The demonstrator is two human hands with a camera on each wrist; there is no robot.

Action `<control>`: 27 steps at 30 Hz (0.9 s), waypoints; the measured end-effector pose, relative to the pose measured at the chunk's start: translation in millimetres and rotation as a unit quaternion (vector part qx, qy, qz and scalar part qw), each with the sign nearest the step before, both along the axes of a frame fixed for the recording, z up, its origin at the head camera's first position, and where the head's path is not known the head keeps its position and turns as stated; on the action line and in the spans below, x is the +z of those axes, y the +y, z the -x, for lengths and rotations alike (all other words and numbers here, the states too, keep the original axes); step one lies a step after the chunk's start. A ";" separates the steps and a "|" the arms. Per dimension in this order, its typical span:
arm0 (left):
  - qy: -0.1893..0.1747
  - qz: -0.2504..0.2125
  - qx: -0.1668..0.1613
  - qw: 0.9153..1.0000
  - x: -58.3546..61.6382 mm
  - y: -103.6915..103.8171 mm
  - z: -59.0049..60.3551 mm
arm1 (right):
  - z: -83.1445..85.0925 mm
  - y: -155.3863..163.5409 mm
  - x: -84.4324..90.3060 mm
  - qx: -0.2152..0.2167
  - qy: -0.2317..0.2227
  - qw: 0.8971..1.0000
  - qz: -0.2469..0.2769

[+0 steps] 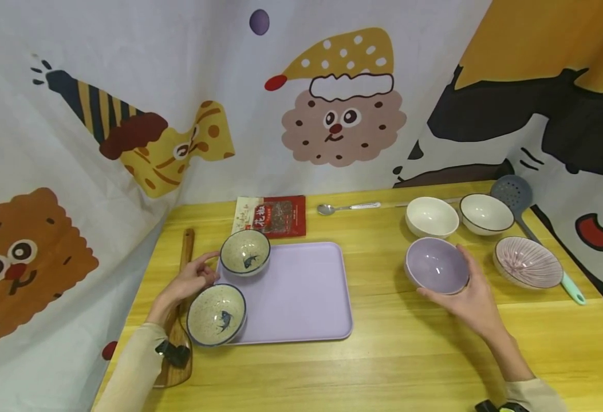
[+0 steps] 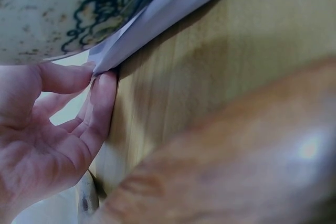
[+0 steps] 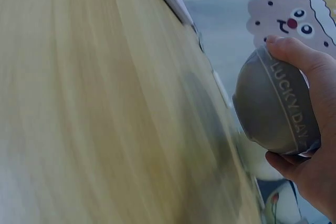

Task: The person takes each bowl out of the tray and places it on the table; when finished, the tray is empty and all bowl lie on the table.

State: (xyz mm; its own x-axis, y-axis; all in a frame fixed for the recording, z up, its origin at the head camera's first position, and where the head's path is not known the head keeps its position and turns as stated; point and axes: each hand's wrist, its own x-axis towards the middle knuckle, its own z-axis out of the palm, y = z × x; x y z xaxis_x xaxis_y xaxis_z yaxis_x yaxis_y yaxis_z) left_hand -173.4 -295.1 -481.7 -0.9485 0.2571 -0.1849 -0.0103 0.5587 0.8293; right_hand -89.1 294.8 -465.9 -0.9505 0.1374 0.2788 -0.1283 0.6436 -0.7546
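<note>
On the bench [image 1: 383,355], the tray [image 1: 301,297] sits left of centre with two fish bowls [image 1: 245,252] on its left edge, one behind the other. A packet [image 1: 270,216] lies behind the tray, a spoon [image 1: 347,207] to its right. Four bowls [image 1: 432,217] cluster far right, a skimmer [image 1: 517,200] behind them.

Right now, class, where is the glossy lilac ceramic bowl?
In the head view the glossy lilac ceramic bowl is right of the lilac plastic tray, gripped by the right hand, just in front of the plain white bowl.
</note>
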 end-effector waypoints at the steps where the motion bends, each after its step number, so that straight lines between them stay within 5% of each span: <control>1: 0.003 0.000 -0.003 1.000 -0.3 0.0 0.0 | -0.8 2.7 -0.1 -0.008 -0.002 1.000 -0.003; 14: -0.002 -0.004 -0.002 1.000 1.0 0.5 0.0 | -1.9 33.7 -5.1 -0.091 -0.046 0.995 -0.008; 27: -0.005 0.011 0.008 1.000 3.5 2.3 -1.0 | 3.2 41.8 -7.9 -0.110 -0.088 0.990 -0.006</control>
